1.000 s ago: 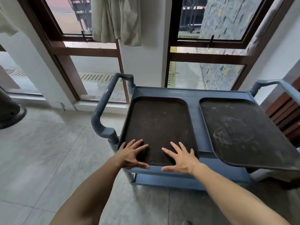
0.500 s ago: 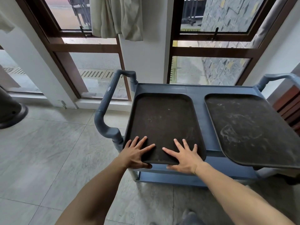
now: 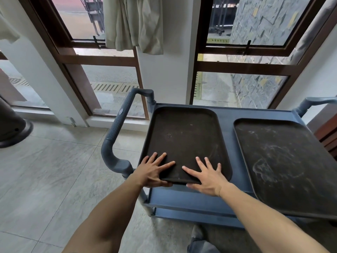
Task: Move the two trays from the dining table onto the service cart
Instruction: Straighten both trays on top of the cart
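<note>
Pale stone floor tiles (image 3: 45, 170) ran up to tall brown-framed windows (image 3: 102, 59), with a beige curtain (image 3: 135, 22) hanging between them. Against that wall stood the blue service cart (image 3: 226, 114), its ribbed handle (image 3: 120, 125) on the left side. Both trays lay on its top shelf. I saw the left tray (image 3: 184, 136), dark and rectangular, sitting flat with its near edge jutting slightly past the cart's front rim. The right tray (image 3: 284, 161), scuffed with pale marks, lay just beside it, apart by a strip of blue shelf, and overhung the cart's near edge.

My left hand (image 3: 155, 170) gripped the left tray's near left corner, fingers spread flat on top and thumb tucked under the rim. My right hand (image 3: 206, 176) held the same tray's near edge further right, fingers splayed wide on its surface, thumb curled below the rim. Both forearms reached in from the bottom of the view.
</note>
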Demonstrator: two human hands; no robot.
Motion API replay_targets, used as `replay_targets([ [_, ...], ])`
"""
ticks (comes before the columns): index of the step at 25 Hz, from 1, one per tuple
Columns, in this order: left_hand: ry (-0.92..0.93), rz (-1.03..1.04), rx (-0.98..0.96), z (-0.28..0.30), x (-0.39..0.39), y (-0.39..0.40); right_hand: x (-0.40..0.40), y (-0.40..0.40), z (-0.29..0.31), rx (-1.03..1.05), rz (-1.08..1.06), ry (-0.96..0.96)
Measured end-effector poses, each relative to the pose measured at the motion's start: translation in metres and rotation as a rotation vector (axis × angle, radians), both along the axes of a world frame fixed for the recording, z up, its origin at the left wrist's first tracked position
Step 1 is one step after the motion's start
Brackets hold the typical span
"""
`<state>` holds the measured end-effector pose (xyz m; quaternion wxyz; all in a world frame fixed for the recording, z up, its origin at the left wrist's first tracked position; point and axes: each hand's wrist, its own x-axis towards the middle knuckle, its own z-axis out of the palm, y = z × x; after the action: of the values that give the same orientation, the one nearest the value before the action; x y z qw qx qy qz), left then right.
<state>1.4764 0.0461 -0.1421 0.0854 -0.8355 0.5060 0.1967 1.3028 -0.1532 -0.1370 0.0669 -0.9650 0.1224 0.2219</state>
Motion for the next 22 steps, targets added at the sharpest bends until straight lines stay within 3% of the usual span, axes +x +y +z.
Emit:
replay_targets([
  [17,-0.036,0.007,0.046,-0.034,0.028,-0.026,0.034,-0.022,-0.033,-0.044,0.014,0.014],
  [22,0.002,0.047,0.03,-0.036,0.026,-0.024,0.033,-0.023,-0.029,0.075,-0.064,0.054],
])
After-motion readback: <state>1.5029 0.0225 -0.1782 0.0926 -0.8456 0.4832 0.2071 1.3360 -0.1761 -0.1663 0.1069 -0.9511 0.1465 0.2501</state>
